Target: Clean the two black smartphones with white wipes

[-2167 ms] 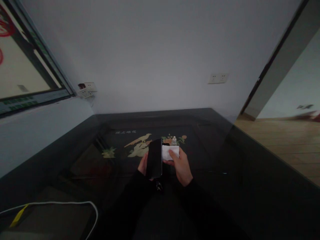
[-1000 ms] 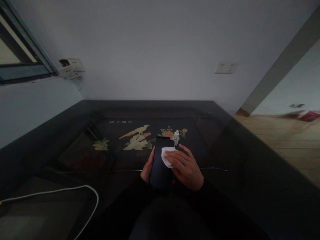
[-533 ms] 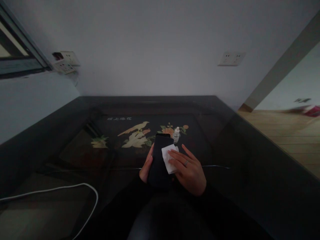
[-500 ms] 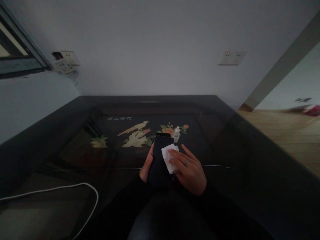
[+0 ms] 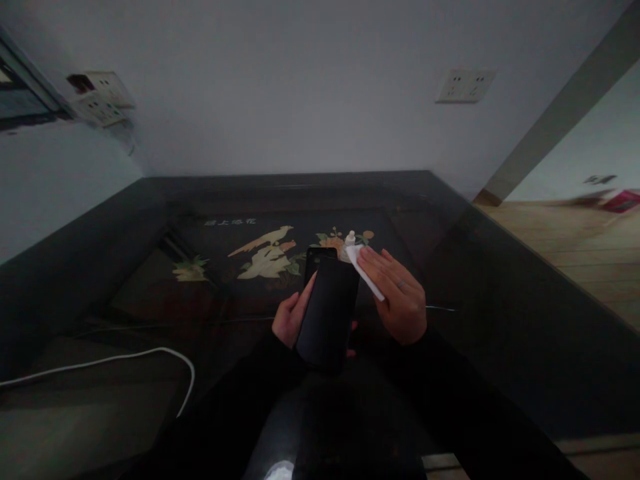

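A black smartphone [image 5: 329,317] rests in my left hand [image 5: 291,322], tilted, its dark screen facing up. Fingertips of that hand show at the phone's right edge. My right hand [image 5: 400,297], with a ring on one finger, grips a folded white tissue [image 5: 367,277] to the right of the phone's top, apart from the screen. Just behind the tissue stands a small clear bottle with a white cap [image 5: 351,237]; its lower part is hidden. Beyond the phone's top edge another black phone-like object [image 5: 313,257] pokes out, mostly covered.
The glossy dark table [image 5: 450,267] has an inlaid bird [image 5: 267,243] and flower picture. A white cable [image 5: 125,357] curves across its left side. Wall sockets [image 5: 465,87] sit at the right, more sockets [image 5: 107,90] at the left. Wooden floor [image 5: 560,247] lies beyond the right edge.
My right hand has lifted the tissue off the phone screen and moved right and up, toward the bottle. The view has shifted slightly, so the table sits higher.
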Motion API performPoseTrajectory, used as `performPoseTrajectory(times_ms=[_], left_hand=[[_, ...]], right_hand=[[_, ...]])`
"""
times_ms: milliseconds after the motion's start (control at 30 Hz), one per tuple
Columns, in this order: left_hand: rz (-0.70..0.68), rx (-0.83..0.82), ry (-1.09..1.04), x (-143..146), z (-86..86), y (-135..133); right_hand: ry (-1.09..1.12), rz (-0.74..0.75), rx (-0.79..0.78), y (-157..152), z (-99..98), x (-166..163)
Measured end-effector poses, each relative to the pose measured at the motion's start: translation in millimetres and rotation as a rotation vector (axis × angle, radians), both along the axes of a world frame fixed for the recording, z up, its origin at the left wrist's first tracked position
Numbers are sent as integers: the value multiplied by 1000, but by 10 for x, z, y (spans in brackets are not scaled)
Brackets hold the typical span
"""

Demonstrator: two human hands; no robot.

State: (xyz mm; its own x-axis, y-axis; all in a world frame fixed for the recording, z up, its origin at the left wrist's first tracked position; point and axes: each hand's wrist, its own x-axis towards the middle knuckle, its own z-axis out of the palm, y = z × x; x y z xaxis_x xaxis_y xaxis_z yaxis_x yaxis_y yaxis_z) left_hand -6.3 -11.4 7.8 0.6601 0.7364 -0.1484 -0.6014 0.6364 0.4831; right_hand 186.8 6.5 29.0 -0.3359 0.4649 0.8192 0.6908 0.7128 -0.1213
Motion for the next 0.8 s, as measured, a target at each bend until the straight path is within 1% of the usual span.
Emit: performPoseTrajectory(times_ms=[67,200,267,333,433,500,533,567,600,700,733,767,800], left_hand=[[-19,1,-2,23,21,-32],[43,25,25,72,54,-82],[49,45,3,78,29,-65],[92,13,-25,64,-28,-14],[259,-78,-16,11,-109,88],[285,-88,-2,-28,-112,125],[281,-93,6,-40,-95,125],[267,-100,15,-44,-70,112],[246,-107,23,-40,-43,89],[184,-122,33,12,-4,11],[184,-121,31,34,-18,-1],[196,-117,33,53,-45,-1],[217,-112,36,68,-80,11]], right_hand=[[-88,29,-25,5,-10,-18],[-317,85,-115,27,-40,-49],[-381,79,-145,7,-44,-74],[-417,85,-152,-59,-57,-135],[-486,196,-134,-205,-109,-274],[-530,293,-112,-257,-142,-333],[-536,310,-107,-250,-148,-335],[-529,291,-110,-221,-144,-316],[-509,239,-121,-174,-132,-280],[-406,-2,-161,-34,-78,-144],[-387,-40,-165,-21,-70,-121],[-384,-44,-166,-31,-70,-120],[-402,-6,-163,-63,-81,-140]])
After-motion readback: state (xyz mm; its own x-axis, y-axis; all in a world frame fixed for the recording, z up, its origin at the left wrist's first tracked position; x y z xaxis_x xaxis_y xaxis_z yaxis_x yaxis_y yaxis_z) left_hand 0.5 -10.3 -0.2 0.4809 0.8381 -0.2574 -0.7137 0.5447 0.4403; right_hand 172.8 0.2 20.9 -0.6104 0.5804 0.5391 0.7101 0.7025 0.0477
